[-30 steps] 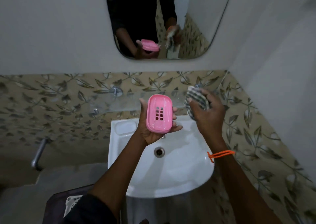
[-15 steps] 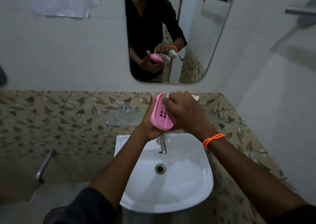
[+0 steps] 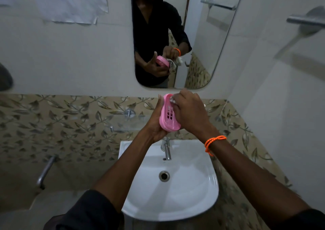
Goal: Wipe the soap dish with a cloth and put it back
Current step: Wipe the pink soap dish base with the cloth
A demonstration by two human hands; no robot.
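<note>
My left hand [image 3: 154, 122] grips a pink soap dish [image 3: 167, 120] from behind, holding it tilted on edge above the basin, its slotted bottom facing me. My right hand [image 3: 190, 114] is pressed against the dish's right side, closed on a cloth [image 3: 172, 100]. Only a small pale corner of the cloth shows above my fingers; the rest is hidden under the hand. The mirror [image 3: 202, 36] reflects both hands, the dish and the checked cloth hanging below them.
A white washbasin [image 3: 193, 203] with a chrome tap [image 3: 166, 148] lies below my hands. A glass shelf [image 3: 128, 122] on metal pegs runs along the leaf-patterned tiles. A towel rail [image 3: 306, 20] juts from the right wall. A pipe [image 3: 44, 171] stands at the left.
My right hand carried the cloth from beside the dish onto it and now rubs it. The dish turned from facing me to tilted on edge. The camera view rose.
</note>
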